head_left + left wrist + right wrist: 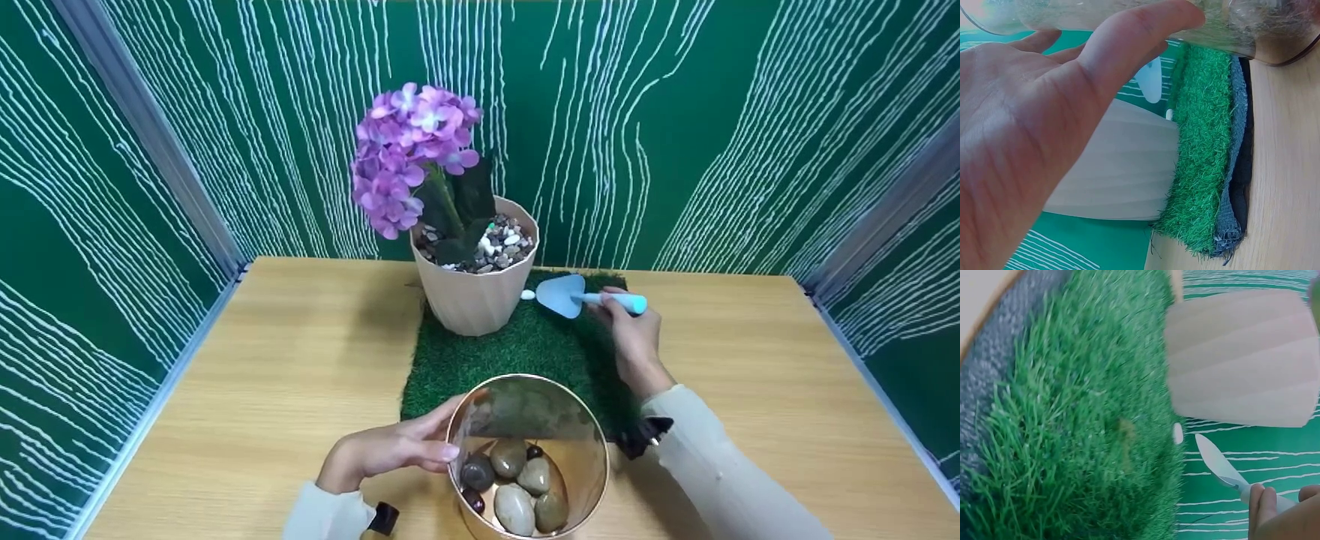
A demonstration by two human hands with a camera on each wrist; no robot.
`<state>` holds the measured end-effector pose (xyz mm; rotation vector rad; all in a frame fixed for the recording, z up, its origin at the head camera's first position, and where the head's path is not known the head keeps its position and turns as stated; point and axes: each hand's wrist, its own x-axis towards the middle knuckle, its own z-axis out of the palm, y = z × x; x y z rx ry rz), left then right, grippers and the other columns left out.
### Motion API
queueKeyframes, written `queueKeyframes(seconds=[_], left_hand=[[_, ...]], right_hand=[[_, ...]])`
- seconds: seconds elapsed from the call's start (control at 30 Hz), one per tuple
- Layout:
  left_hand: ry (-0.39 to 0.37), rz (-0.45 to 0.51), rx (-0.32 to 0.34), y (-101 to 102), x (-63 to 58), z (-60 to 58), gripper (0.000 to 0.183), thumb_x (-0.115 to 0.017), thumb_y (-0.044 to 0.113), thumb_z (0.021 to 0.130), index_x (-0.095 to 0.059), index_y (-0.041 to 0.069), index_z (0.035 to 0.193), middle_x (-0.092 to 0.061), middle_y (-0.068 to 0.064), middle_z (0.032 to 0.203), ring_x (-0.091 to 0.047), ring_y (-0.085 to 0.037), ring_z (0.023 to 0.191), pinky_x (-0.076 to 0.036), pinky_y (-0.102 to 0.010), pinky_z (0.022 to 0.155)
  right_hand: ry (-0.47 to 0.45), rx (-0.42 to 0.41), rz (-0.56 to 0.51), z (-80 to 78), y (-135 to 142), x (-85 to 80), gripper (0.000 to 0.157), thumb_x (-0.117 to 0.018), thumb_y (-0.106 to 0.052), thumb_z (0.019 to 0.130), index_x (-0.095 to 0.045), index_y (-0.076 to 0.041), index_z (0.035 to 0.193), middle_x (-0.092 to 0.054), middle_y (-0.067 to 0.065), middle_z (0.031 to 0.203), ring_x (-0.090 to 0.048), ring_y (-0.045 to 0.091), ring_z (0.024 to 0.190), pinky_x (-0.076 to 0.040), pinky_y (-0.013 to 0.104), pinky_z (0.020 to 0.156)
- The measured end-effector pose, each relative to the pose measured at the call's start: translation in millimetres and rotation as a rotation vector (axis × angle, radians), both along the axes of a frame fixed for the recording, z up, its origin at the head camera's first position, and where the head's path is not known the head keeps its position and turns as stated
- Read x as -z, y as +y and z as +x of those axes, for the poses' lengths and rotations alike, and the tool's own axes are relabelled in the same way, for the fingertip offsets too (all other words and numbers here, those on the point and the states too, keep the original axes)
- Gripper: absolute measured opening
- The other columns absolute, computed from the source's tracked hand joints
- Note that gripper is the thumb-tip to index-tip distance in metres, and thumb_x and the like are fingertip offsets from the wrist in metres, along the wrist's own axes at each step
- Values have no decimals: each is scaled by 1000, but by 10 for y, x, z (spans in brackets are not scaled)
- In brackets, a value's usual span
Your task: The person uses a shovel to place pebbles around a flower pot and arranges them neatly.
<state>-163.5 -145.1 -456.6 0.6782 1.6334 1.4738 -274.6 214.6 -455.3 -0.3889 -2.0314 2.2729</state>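
My right hand (634, 334) grips a small light-blue trowel (562, 296) by its handle, its blade pointing left above the artificial turf mat (480, 371). Just beyond the blade tip lies a white pebble (528, 295), close to the base of the flower pot (474, 300). In the right wrist view, the trowel blade (1216, 458) shows edge-on near that pebble (1178, 433). At the front, my left hand (394, 450) holds a clear amber-tinted container (592, 457) by its left side, thumb near the rim. Several smooth stones (514, 508) lie inside it.
Purple artificial flowers (416, 142) rise from the pot, which is filled with small mixed gravel (506, 244). The wooden table (315, 337) extends to both sides of the mat. Green walls with white lines (570, 135) enclose the back and sides.
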Motion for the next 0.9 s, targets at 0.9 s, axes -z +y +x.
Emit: queueKeyframes(seconds=[0.9], left_hand=[[-5,-27,-16,-7,14,-6,94,-60,48,101,-4,23,172,-6,-16,178,-34,-45,155,-47,-60,114]], right_hand=[[64,-170,-233,738,435,-374,16,-61,-20,108,-70,-15,120,-79,-4,114,-77,13,108,-57,24,102]])
